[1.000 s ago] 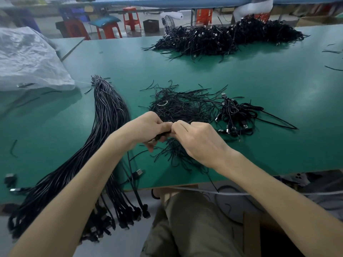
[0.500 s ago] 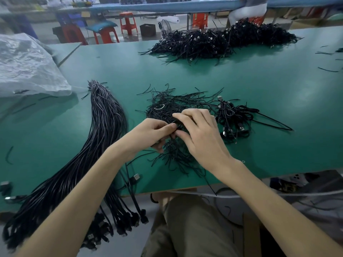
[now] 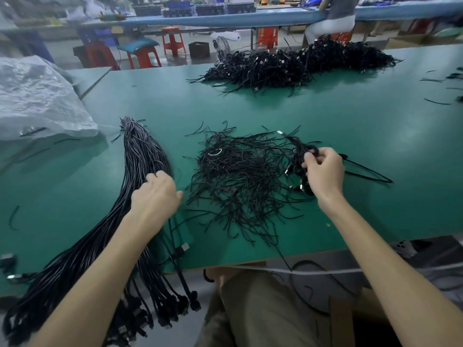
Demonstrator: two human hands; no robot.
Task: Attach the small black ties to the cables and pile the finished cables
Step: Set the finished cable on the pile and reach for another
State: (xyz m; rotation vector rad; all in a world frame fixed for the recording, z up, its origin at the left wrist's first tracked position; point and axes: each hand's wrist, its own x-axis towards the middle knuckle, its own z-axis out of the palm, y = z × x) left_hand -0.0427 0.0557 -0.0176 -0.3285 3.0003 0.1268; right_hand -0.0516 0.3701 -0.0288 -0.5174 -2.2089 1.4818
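Green desk (image 3: 325, 113) carries a loose heap of small black ties (image 3: 238, 176) at its middle. The right hand (image 3: 323, 171) is raised just right of that heap, its grip pinched on a bundled black cable (image 3: 298, 144) above a small pile of finished cables (image 3: 297, 179). The left hand (image 3: 155, 196) rests on a long bundle of straight cables (image 3: 140, 151) at the left, which hangs over the near edge. Its fingers are hidden, so I cannot tell whether its grip closes on one. A larger cable pile (image 3: 288, 66) lies at the far side, and a clear plastic bag (image 3: 37, 101) at the far left.
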